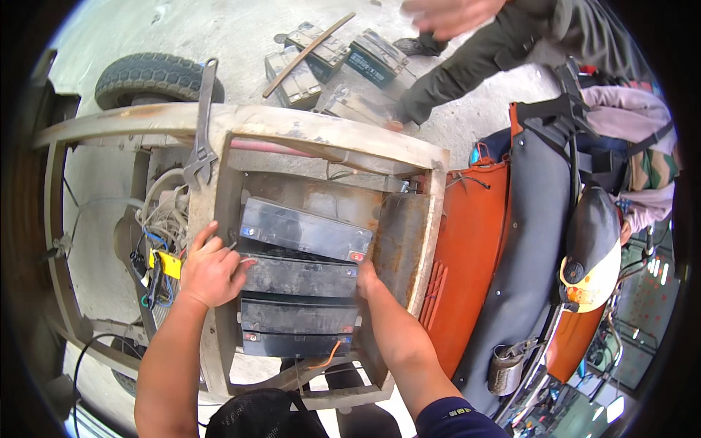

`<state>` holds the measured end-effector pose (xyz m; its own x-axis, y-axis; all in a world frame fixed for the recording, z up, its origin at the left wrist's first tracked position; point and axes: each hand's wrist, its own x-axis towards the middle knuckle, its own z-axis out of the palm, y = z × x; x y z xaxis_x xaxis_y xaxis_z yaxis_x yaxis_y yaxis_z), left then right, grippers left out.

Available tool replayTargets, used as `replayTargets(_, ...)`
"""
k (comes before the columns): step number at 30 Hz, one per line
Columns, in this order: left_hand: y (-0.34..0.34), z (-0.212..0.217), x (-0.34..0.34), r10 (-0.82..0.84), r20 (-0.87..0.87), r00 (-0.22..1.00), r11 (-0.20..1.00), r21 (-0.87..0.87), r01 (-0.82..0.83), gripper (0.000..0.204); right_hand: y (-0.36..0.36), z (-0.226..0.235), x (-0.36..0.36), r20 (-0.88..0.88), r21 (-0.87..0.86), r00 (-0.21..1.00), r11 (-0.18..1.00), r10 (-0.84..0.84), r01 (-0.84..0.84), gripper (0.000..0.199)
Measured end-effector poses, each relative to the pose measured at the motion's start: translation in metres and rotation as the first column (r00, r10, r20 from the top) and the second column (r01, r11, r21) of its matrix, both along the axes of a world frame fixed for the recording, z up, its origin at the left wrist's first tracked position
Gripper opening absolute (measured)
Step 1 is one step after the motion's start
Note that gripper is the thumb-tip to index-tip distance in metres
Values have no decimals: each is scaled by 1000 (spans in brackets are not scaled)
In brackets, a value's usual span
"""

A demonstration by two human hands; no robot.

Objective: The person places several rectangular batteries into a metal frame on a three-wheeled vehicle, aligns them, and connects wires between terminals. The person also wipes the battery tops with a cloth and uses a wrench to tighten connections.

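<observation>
Several dark grey batteries lie side by side in a rusty metal frame [332, 133]. The farthest battery [303, 225] sits tilted, its right end nearer me. Below it is a dusty second battery [299, 277], with two more [296, 315] closer to me. My left hand [209, 274] is closed at the second battery's left end, its index finger raised; a short red wire end [249, 260] shows beside the thumb, but what the fingers hold is unclear. My right hand [367, 280] touches the right ends of these batteries, its fingers mostly hidden. An orange wire [328, 355] rises from the nearest battery.
An adjustable wrench [202, 135] rests on the frame's crossbar. Tangled wires [164, 208] fill the left bay. Beyond are a tyre [150, 79], loose batteries [376, 58] under a wooden stick [309, 55], and a person's blurred hand [453, 14]. An orange vehicle body [467, 255] stands right.
</observation>
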<state>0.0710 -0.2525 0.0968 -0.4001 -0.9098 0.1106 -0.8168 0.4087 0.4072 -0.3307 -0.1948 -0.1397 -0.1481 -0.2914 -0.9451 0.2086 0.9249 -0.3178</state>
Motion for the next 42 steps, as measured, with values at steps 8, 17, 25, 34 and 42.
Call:
replayTargets(8, -1, 4, -3, 1, 81, 997, 999, 42, -4, 20, -44, 67, 18, -262, -246, 954, 966, -145, 79, 21)
replayTargets(17, -2, 2, -3, -17, 87, 996, 1000, 25, 15, 17, -84, 46, 29, -516, -278, 822, 955, -240, 105, 26)
replayTargets(25, -4, 6, -6, -17, 107, 994, 1000, 26, 14, 18, -143, 59, 28, -690, 25, 695, 966, 203, -257, 41)
replayTargets(34, -6, 8, -12, -18, 135, 991, 1000, -11, 20, 24, -124, 63, 53, -658, -387, 744, 899, -115, -204, 39)
replayTargets(42, -5, 8, -7, -29, 159, 987, 999, 17, 27, 20, -92, 142, 44, -666, -492, 707, 852, -236, -179, 36)
